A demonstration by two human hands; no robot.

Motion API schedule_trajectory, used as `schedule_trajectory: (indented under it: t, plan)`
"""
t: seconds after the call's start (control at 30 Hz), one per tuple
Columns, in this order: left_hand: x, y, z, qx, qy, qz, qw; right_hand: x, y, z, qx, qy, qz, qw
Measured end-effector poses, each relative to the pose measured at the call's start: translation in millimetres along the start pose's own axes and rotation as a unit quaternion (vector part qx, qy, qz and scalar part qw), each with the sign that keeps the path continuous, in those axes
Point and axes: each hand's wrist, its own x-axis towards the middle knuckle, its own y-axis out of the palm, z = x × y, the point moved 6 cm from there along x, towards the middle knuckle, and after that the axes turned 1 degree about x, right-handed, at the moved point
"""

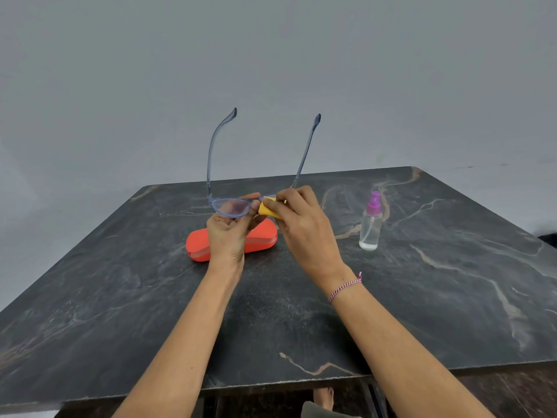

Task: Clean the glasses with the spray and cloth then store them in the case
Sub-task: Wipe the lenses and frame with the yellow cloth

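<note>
Setup is a dark stone-look table with pale and rusty veins running through it, pushed up against a plain grey wall. Nothing fancy.

The glasses are up in the air over the middle of the table, not resting on anything. The front of the frame runs left to right, and both arms are unfolded, sticking up and away from the person toward the wall. Frame is a see-through bluish plastic.

Left hand comes from below, with thumb and fingers curled in and pinching the frame around the left lens near the bridge. Right hand is closed tight on a folded yellow cloth, pressing it over the right lens, so that lens is basically hidden. There's a red-and-white thread bracelet on that wrist.

The orange case lies closed on the table right behind the left hand, long side roughly left to right. The spray bottle, clear with a purple top, stands upright off to the right, untouched.
</note>
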Motion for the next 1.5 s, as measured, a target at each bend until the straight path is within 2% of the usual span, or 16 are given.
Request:
schedule_trajectory:
  t: [0.43,0.6,0.77,0.97,1.13,1.23,1.4,1.5]
  plan:
    - [6.1,-13.0,-10.8,0.010,0.061,-0.036,0.997,-1.0,7.2,5.1,0.025,-0.043,0.035,0.998]
    - [3.6,-14.6,-12.6,0.030,0.068,-0.067,0.995,-0.8,8.8,-8.6,0.036,0.068,0.022,0.997]
    - [1.8,-15.0,-12.6,0.058,0.068,-0.092,0.992,-0.5,14.8,6.5,0.068,0.034,0.066,0.995]
    - [0.9,-10.4,-13.2,0.082,0.080,-0.076,0.991,-1.4,11.8,-4.2,0.047,0.093,0.058,0.993]
    - [0.3,-9.3,-13.6,0.077,0.081,-0.070,0.991,-0.2,13.0,5.0,0.068,0.070,0.095,0.991]
    - [2.7,-14.9,-15.2,0.066,0.085,-0.084,0.991,0.1,11.2,3.2,0.075,0.048,0.092,0.992]
    - [2.0,-13.1,-15.1,0.076,0.081,-0.088,0.990,-1.4,15.2,-7.2,0.039,0.074,0.057,0.995]
    - [0.0,-8.7,-12.9,0.081,0.078,-0.076,0.991,-0.2,15.4,1.5,0.066,0.061,0.039,0.995]
